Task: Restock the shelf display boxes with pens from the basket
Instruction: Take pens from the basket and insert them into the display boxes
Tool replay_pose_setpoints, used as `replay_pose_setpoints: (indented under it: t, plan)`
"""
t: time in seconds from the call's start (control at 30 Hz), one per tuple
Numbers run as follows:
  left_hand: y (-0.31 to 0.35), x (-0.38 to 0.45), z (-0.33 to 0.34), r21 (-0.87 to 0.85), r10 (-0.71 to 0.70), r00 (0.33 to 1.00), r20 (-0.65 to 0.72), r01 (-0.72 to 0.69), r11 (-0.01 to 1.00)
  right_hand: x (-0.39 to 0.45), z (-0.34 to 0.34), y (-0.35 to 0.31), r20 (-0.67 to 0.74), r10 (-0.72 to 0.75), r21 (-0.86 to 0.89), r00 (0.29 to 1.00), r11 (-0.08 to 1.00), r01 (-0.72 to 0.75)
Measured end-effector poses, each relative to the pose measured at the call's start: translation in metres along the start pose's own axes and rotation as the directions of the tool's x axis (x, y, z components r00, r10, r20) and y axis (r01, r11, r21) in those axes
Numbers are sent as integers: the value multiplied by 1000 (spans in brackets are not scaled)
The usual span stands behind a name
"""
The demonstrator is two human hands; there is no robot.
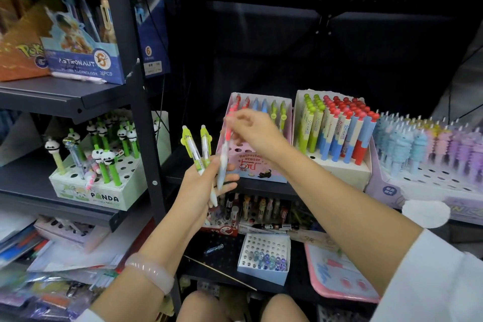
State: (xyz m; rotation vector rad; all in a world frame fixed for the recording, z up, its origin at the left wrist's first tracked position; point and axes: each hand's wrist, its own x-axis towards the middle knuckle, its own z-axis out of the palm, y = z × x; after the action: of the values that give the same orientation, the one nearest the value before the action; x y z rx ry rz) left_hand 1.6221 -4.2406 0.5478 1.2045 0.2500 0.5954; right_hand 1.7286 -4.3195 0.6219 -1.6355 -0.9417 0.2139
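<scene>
So: left hand is curled round a small bunch of pens, two green-capped ones sticking up out of the fist, tips poking out below; right hand pinches the red-topped pen near its upper end with thumb and fingertips, lower end still down among the bunch in the left palm (motion blur, so exact finger placement is unclear); basket not in view.

Handling, as a judgement: pens look light, stiff plastic, smooth barrels so somewhat slippery; decorative caps are the fragile bit; better to pinch the barrel just under the cap than the cap itself; one pen at a time, since a loose bunch can fan out and drop.

Target looks like the pink display box right behind the right hand; back row holds red, blue and green pens, front rows show open holes; the red pen probably goes in on the left side with the other reds; holes are tight, so the pen needs to go in near vertical.

Room: open space above the pink box up to the next shelf, enough to lift and lower a pen; the cream box of green, red and blue pens stands just beside it on the right, touching or nearly so; black shelf upright is near on the left; panda box sits beyond the upright, well clear; shelf front edge runs just under the box, so a dropped pen would likely fall into the clutter below.
</scene>
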Motion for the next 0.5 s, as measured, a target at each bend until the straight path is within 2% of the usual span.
replay_pose_setpoints:
  t: [0.07, 0.13, 0.23, 0.5]
  plan:
    - [-3, 0, -4, 53, -19, 1000, -19, 20, 998, 10, -10, -4, -250, -65, -50, 966, 997, 54]
    - [-5, 0, -9, 79, -44, 998, -39, 47, 996, 18, -18, -5, -401, -165, -192, 901, 977, 93]
    - [-8, 0, -12, 110, -44, 998, -42, 49, 993, 23, -18, 1, -389, -245, -372, 888, 924, 91]
    - [-10, 2, -18, 114, -11, 998, -55, 17, 993, 33, -9, 9, -322, -250, -591, 913, 806, 13]
